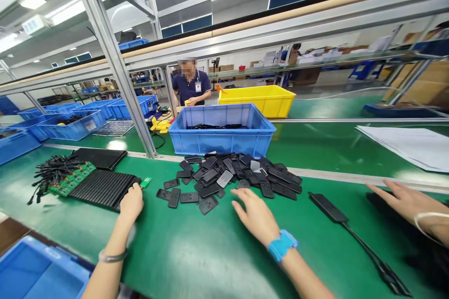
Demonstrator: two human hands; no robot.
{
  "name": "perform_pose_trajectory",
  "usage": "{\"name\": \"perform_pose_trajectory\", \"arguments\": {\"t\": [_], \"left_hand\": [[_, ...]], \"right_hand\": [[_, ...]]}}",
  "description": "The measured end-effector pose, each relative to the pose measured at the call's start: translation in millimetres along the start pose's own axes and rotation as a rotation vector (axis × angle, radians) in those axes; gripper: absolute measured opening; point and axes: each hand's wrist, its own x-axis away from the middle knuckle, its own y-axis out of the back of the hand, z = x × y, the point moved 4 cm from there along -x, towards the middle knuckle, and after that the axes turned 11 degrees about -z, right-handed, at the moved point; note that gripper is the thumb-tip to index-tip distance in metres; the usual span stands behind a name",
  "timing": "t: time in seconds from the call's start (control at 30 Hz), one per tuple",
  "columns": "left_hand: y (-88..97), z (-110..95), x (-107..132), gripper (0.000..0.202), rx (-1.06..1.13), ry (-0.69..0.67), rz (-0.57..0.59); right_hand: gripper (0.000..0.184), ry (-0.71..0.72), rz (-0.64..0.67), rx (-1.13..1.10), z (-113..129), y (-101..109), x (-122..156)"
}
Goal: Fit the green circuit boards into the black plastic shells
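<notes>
Bright lights shine in a big workroom, and a long green table (189,254) runs across the front. Behind it, a person in a dark shirt (192,85) is near a tall metal post (112,56). One blue bin (220,142) sits at the middle of the table, with dark things inside it. Behind that bin is a yellow bin (257,103).

Right in front of the blue bin lies a messy pile of flat black covers (209,190). Some lie on top of others, and a few lie loose near the front. The right hand (257,212), with a bright blue band (282,245) on its wrist, is just beside the pile. Its fingers are spread apart and hold nothing.

On the left is a neat row of thin black pieces (101,189). Next to it are green boards (72,181) with a bunch of black wires (52,173). The left hand (132,202), with a bangle (112,256), is at the right end of the row. Its fingers are curled, but I cannot tell if they pinch anything. A small green board (146,182) is just beside them.

Far to the right, another person's hand (403,201) wears a white bracelet (430,217). Near it, a black stick with a cord (328,208) lies on the table.
</notes>
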Motion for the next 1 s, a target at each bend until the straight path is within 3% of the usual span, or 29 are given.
{"name": "perform_pose_trajectory", "arguments": {"t": [0.1, 0.17, 0.23, 0.3, 0.33, 0.43, 0.5, 0.6, 0.73, 0.83, 0.93, 1.0], "left_hand": [[5.2, -12, 2, 0.028, 0.096, -0.041, -0.030], [18.4, -41, 8, 0.027, 0.348, -0.120, -0.047], [31.4, -80, 16, 0.025, 0.745, -0.251, 0.048], [37.5, -121, 21, 0.027, 1.043, -0.399, 0.253], [38.1, -138, 19, 0.027, 1.085, -0.463, 0.293], [27.9, -171, -6, 0.025, 0.942, -0.553, 0.156], [15.8, -186, -28, 0.024, 0.849, -0.546, 0.067], [1.7, -206, -44, 0.024, 0.825, -0.540, 0.049], [-2.1, -224, -31, 0.044, 0.659, -0.575, 0.020], [2.3, -223, -16, 0.047, 0.601, -0.538, -0.023], [7.2, -213, -1, 0.038, 0.809, -0.392, 0.029], [5.5, -207, 13, 0.030, 1.116, -0.229, 0.234]], "right_hand": [[0.030, -0.061, 0.166, -0.437, 21, -21, 11], [0.035, -0.181, 0.303, -0.739, 31, -37, 19], [0.055, -0.354, 0.355, -1.002, 36, -49, 25], [0.075, -0.523, 0.304, -1.209, 36, -51, 26], [0.079, -0.592, 0.251, -1.287, 34, -49, 25], [0.068, -0.714, 0.054, -1.402, 22, -34, 16], [0.056, -0.720, -0.074, -1.374, 11, -22, 8], [0.046, -0.658, -0.177, -1.276, -2, -9, 0], [0.045, -0.576, -0.195, -1.069, -10, -3, -2], [0.044, -0.434, -0.247, -0.820, -8, 5, -1], [0.038, -0.231, -0.314, -0.560, 2, 14, 0], [0.037, -0.138, -0.311, -0.444, 8, 15, 1]]}}
